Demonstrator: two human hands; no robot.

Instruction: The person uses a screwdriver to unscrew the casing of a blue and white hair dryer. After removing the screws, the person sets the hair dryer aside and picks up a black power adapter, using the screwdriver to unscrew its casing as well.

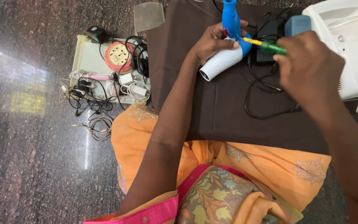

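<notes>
Far left we're looking at polished dark stone floor (30, 137) w/ a pale tray (83, 56) sitting on it, loaded w/ a round orange-and-cream socket box (118, 57), white chargers (137, 89), a pink-handled gadget (100, 76) and a tangle of thin cables (92, 103) spilling off the front edge. A clear plastic lid (148, 15) is lying just behind the tray.

Moving right, a dark brown cloth (224, 112) is covering the work area, orange floral fabric in front of it (our lap, apparently).

Our left hand (212, 41) is wrapping the hair dryer (228, 45), fingers closed round the body where the blue handle meets the white barrel; nozzle is pointing down-left, resting on or just above the cloth (can't tell which). We're judging it a light, hollow, rigid plastic shell, smooth so a bit slippery; best hold is right at that handle/barrel junction, as we're doing, keeping it from rolling under tool pressure.

Our right hand (307, 62) is clenching a screwdriver (266, 45), green translucent handle w/ yellow collar, tip meeting the dryer near the red switch. Fingers are curled tight, mostly seen from the back.

Behind the tool: black adapter (266, 29) w/ black cord (266, 103) looping over the cloth, a blue-grey block (297, 25), and far right a white box-shaped machine (353, 45) w/ a green button.
</notes>
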